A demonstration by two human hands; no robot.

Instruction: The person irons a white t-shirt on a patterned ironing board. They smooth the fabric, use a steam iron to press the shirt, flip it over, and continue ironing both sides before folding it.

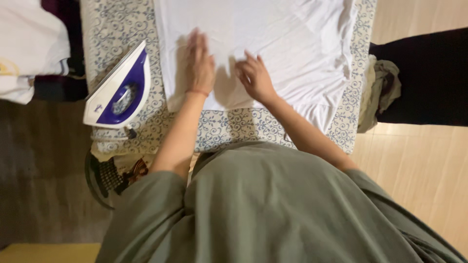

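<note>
Across the upper middle of the frame, a white cloth (273,44) lies on the patterned ironing surface (229,129). Left hand (200,65) presses flat, fingers together; right hand (254,78) rests with fingers curled on it. At left stands an iron (119,90).

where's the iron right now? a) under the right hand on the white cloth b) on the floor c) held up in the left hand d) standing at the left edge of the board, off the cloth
d: the iron stands on the patterned board beside the white cloth, left of the left hand; neither hand touches it.
</note>
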